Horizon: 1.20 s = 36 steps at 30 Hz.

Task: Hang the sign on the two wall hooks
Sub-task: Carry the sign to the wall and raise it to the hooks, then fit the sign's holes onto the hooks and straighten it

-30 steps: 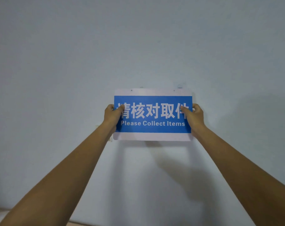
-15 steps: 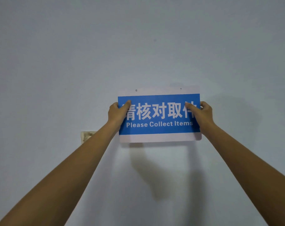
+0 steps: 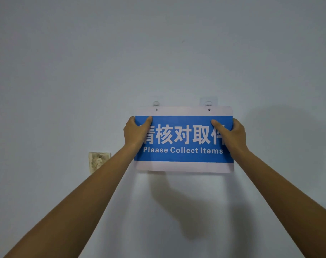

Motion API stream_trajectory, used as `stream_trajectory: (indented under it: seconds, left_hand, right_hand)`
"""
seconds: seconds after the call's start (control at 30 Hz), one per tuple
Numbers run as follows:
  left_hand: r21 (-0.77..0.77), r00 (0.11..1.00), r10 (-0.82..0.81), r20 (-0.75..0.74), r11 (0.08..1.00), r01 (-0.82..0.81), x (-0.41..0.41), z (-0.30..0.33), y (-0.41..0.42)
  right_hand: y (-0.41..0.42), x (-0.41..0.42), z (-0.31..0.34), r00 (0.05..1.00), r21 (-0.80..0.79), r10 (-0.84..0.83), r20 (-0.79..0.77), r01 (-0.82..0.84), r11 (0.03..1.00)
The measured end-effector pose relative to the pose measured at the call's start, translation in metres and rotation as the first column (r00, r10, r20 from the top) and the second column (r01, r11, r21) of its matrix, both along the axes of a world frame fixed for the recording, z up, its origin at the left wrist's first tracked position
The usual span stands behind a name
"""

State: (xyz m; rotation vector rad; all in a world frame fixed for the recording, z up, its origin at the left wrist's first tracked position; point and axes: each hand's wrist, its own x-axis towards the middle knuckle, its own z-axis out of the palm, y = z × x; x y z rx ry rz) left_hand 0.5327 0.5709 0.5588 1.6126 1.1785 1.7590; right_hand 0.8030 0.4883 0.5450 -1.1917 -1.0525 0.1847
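Sign gripped at both ends by my left hand and right hand; holes sit just under hooks at twelve o'clock, so I should lift evenly.

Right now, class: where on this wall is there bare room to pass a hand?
Bare wall lies above the two hooks and below the sign, between the forearms. It is crowded at the sign's edges, gripped by the left hand and right hand.
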Motion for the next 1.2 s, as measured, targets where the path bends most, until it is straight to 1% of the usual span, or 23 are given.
stream_trajectory:
  seconds: [0.2, 0.37, 0.63, 0.93, 1.2]
  left_hand:
    - [0.016, 0.999, 0.052, 0.008, 0.999, -0.052, 0.003, -0.002, 0.006]
    - [-0.001, 0.999, 0.03, 0.02, 1.0, -0.03, 0.004, -0.004, 0.012]
    - [-0.013, 0.999, 0.031, 0.033, 0.999, -0.03, 0.004, -0.004, 0.017]
    - [-0.003, 0.999, 0.04, 0.002, 0.999, -0.04, 0.002, -0.004, 0.019]
    - [-0.013, 0.999, 0.049, -0.003, 0.999, -0.049, -0.002, -0.006, 0.021]
  right_hand:
    - [0.005, -0.009, -0.002, 0.996, 0.079, -0.087, 0.036, 0.084, 0.993]
    - [0.004, -0.011, -0.003, 0.988, 0.103, -0.147, 0.048, 0.142, 0.985]
    - [0.005, -0.015, 0.0, 0.983, 0.093, -0.175, 0.05, 0.17, 0.981]
    - [0.005, -0.016, -0.004, 0.985, 0.09, -0.169, 0.031, 0.165, 0.982]
    - [0.007, -0.018, -0.004, 0.98, 0.086, -0.19, 0.052, 0.185, 0.979]
